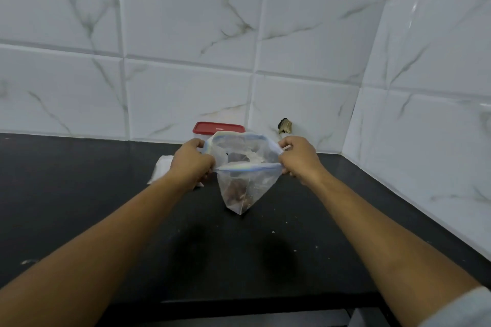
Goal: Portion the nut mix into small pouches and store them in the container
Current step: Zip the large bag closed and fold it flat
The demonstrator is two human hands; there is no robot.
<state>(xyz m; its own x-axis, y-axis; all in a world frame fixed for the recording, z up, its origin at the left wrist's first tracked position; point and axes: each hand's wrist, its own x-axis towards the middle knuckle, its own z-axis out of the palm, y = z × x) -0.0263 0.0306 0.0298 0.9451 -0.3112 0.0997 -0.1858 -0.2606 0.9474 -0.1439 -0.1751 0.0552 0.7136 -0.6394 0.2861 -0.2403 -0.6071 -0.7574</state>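
A clear zip bag (247, 180) with a blue seal strip hangs above the black counter (79, 194), its mouth pulled wide. Brown nut mix lies in its lower corner. My left hand (192, 160) grips the bag's left rim and my right hand (300, 158) grips its right rim. Behind the bag, against the wall, stands a container with a red lid (210, 127), partly hidden by the bag. White flat pouches (160, 171) lie on the counter behind my left hand, mostly covered by it.
White marble-look tiles form the back wall and the right wall, meeting in a corner. A dark broken spot (285, 125) marks the back wall near the corner. Small crumbs dot the counter at the right. The counter's front edge runs below my forearms.
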